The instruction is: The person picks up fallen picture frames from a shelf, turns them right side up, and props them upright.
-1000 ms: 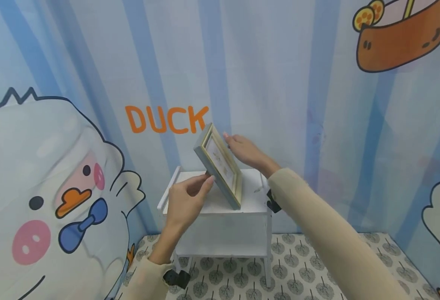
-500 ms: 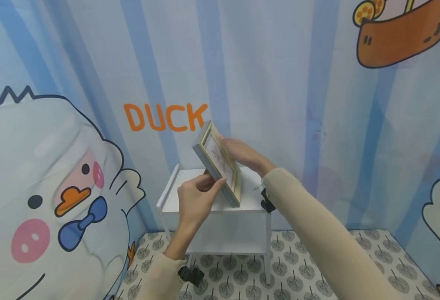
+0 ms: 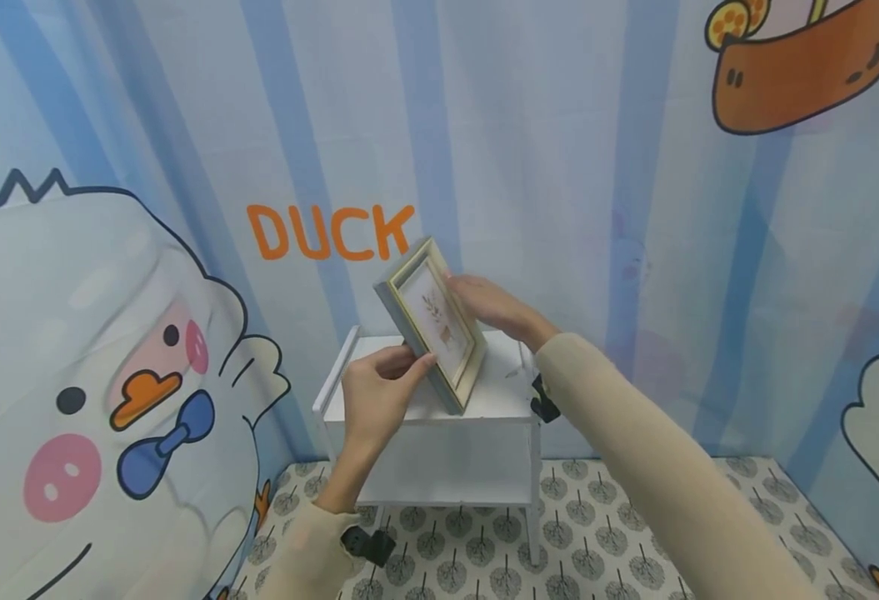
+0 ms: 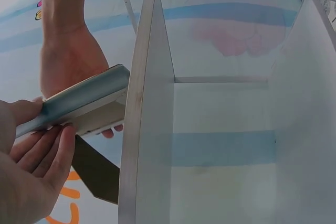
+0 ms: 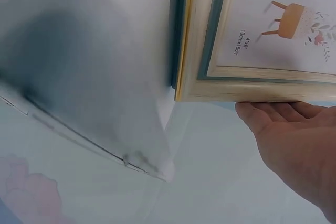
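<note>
A picture frame (image 3: 439,329) with a pale, gold-lined border stands tilted on the top of a small white table (image 3: 506,404). Its print (image 5: 299,24) shows a plant in an orange pot-like stand. My left hand (image 3: 381,396) pinches the frame's left side, thumb on the front edge and fingers behind. Against the right edge lies my right hand (image 3: 495,307), its fingers straight and reaching partly behind the border. The left wrist view shows a dark support flap (image 4: 97,174) sticking out from the frame's back.
The white table has a raised left side rail (image 3: 337,375) and a lower shelf (image 3: 446,504). Behind it hangs a blue-striped curtain (image 3: 551,167) with cartoon prints. A tree-patterned floor covering (image 3: 596,533) lies underneath.
The frame has turned so more of its front faces me. My right hand has come in against its right edge. My left hand shifted right, then back left with the frame.
</note>
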The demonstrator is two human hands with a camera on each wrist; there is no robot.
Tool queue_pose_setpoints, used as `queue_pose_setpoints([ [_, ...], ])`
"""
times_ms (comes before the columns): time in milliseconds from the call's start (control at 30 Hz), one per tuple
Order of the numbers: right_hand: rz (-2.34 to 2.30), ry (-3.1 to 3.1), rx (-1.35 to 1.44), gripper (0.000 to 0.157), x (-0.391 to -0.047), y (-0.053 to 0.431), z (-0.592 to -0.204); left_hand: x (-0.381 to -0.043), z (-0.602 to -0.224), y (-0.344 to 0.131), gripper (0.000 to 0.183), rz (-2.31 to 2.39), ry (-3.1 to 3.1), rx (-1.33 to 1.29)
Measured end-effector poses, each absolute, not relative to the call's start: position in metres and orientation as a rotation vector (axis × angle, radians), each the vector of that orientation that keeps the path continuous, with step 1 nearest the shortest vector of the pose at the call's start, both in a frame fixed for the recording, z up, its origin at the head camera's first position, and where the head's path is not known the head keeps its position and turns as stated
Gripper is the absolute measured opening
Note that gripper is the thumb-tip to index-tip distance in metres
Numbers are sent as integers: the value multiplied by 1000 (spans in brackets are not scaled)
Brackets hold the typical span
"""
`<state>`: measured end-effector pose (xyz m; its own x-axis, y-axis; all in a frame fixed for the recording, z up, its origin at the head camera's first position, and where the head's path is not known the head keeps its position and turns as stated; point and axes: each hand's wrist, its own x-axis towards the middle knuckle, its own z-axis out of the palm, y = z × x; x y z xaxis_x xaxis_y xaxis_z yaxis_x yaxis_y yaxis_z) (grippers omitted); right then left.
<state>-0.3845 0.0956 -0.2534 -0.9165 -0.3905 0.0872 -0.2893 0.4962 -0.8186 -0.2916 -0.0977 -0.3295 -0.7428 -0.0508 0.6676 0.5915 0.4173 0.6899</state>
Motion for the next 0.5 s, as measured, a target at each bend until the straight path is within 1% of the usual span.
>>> queue_pose_setpoints([
  [133,-1384,2608,-564,68,-381,99,-251,-291,-328,-105,25,-1365,-2064,-435],
  [367,-1387,2636,-513,57,-372,105,-248,-293,-325,-118,26,-1382,-2097,-368],
  [500,-1353,2670,-488,54,-366,108,-249,-293,-324,-126,27,-1389,-2142,-338],
])
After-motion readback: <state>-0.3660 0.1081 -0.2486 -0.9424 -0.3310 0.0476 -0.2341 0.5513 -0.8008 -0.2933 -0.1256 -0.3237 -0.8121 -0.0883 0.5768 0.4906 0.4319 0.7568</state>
